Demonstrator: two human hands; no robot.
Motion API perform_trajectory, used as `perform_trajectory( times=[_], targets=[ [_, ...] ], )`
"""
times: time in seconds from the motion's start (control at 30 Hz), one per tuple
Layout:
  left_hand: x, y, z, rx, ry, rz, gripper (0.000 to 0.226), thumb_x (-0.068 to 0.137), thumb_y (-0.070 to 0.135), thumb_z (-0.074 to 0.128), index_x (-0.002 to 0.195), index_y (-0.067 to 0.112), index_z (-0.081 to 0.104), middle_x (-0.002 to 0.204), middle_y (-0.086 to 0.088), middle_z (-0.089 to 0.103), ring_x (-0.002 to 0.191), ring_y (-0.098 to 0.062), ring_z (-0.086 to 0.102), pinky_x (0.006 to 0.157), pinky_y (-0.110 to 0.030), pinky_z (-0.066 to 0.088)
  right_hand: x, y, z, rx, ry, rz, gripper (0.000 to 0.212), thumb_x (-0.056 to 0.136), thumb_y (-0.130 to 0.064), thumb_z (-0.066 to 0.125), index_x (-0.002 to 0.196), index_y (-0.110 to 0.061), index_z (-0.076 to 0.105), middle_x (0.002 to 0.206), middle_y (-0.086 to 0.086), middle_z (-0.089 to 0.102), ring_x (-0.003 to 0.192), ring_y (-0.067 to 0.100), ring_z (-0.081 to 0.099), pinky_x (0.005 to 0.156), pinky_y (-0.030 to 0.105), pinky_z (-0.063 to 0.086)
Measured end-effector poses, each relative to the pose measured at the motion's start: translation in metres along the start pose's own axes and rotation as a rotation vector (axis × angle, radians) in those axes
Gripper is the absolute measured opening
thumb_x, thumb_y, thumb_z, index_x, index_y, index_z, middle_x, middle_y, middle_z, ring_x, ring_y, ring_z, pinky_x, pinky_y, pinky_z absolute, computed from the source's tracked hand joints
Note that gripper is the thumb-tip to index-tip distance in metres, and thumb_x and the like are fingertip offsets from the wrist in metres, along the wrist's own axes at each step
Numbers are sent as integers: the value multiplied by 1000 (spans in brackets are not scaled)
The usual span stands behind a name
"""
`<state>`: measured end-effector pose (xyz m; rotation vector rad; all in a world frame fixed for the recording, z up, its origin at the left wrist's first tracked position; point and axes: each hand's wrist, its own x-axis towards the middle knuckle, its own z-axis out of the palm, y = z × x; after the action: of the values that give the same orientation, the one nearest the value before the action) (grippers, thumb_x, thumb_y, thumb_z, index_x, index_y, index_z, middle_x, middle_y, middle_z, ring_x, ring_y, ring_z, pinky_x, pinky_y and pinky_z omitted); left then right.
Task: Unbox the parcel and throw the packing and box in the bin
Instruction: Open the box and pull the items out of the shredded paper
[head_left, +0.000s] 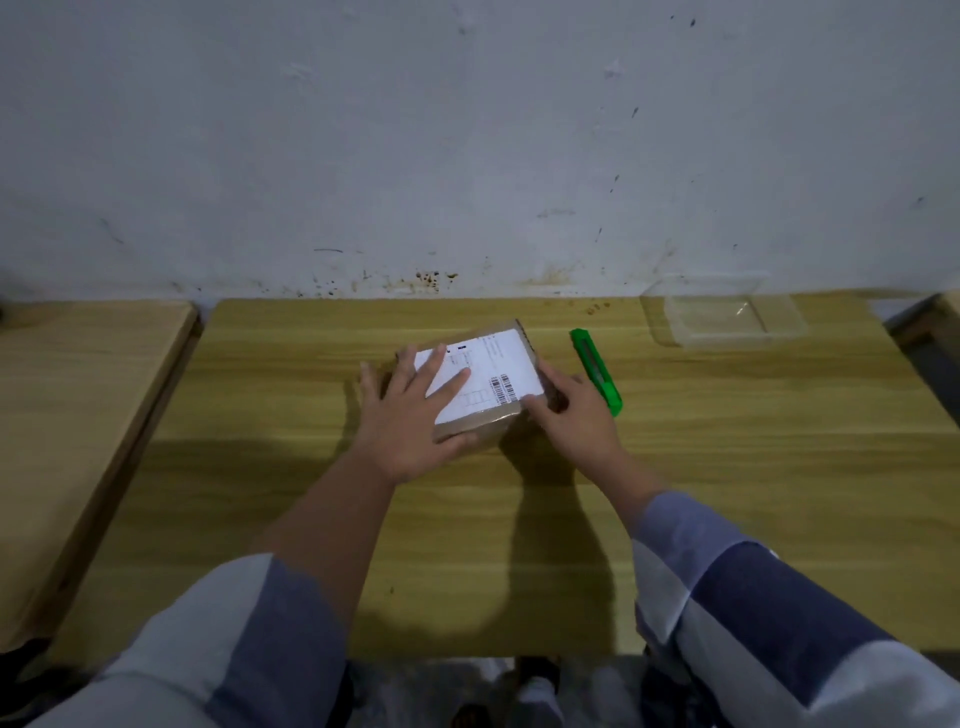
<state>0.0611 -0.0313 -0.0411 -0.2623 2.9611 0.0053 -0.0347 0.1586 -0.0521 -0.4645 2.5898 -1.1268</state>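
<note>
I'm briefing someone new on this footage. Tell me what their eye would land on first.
First, the parcel at the middle of the wooden table, white shipping label up, with the left hand flat on top and the right hand against its right side. Next, the bright green box cutter lying just right of it. A clear plastic container sits by the wall, far right.

Dim, bluish light; the arms throw soft shadows toward the viewer on the table (727, 467), so the source is perhaps ahead. Edges bow and blur.
</note>
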Motion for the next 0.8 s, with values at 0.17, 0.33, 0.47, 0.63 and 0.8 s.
perform_trajectory(
  times=[0.17, 0.33, 0.47, 0.63, 0.8],
  targets=[
    [-28, -7, 3, -297, 47, -337, 119, 63, 84, 52, 149, 33, -12, 158, 1, -23, 145, -39, -14, 111, -69, 11, -30, -4, 10, -9, -33, -3, 78, 82, -35, 70, 148, -24, 30, 126, 5, 45, 115, 20, 52, 102, 32, 43],
    [-43, 1, 0, -854, 105, -492, 137, 61, 51, 82, 149, 25, -19, 160, 1, -18, 148, -25, -6, 117, -53, 15, -32, -8, 16, -155, -36, -46, 69, 83, -35, 69, 144, -33, 36, 148, 6, 30, 131, 26, 42, 109, 38, 40],
    [-42, 9, -1, -1054, 165, -457, 130, 68, 28, 85, 149, 28, -16, 157, -1, 25, 141, -25, 31, 112, -48, 31, -27, -13, 12, -396, 40, -234, 45, 84, -38, 66, 128, -37, 58, 156, 3, 28, 139, 26, 31, 110, 40, 35],
    [-45, 14, 10, -1152, 228, -440, 106, 71, 24, 82, 152, 23, 13, 139, 4, 52, 127, -18, 49, 106, -40, 41, -24, -16, 4, -322, 11, -294, 38, 90, -35, 60, 128, -30, 60, 145, -2, 48, 131, 21, 48, 106, 35, 43],
    [-43, 13, 15, -1132, 269, -427, 73, 72, 26, 81, 135, 14, 45, 124, 2, 63, 114, -14, 56, 88, -23, 41, -16, -36, 0, -12, 243, -259, 48, 86, -37, 64, 130, -19, 54, 128, 6, 53, 110, 21, 55, 93, 36, 49]
  ],
)
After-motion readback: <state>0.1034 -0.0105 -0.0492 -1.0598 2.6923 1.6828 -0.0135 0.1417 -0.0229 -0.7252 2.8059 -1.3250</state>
